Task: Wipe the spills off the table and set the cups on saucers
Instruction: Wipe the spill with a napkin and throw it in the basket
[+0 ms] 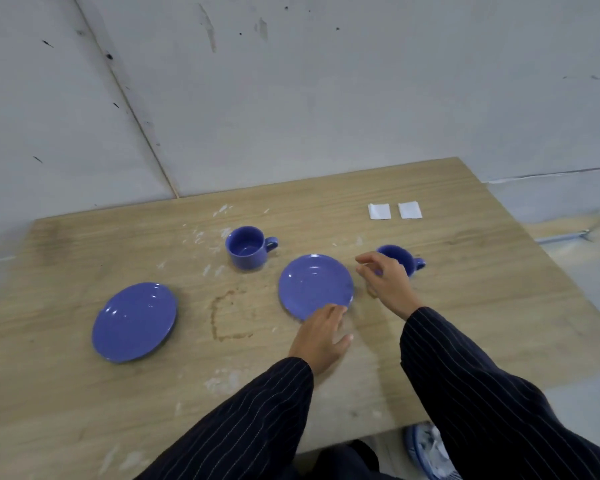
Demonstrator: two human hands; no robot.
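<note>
Left hand (321,336) low over the wooden table (465,306), fingers loosely spread and empty, fingertips at the near rim of the middle saucer (315,285); right hand (385,280) raised beside that saucer, fingers bent and apart, gripping nothing, in front of the right cup (404,259) and hiding much of it; second cup (248,247) upright behind the saucer; second saucer (134,322) well to the left; brown spill ring (227,317) between saucers; two folded white tissues (394,211) at the far edge; contact of left fingertips with saucer unclear.
</note>
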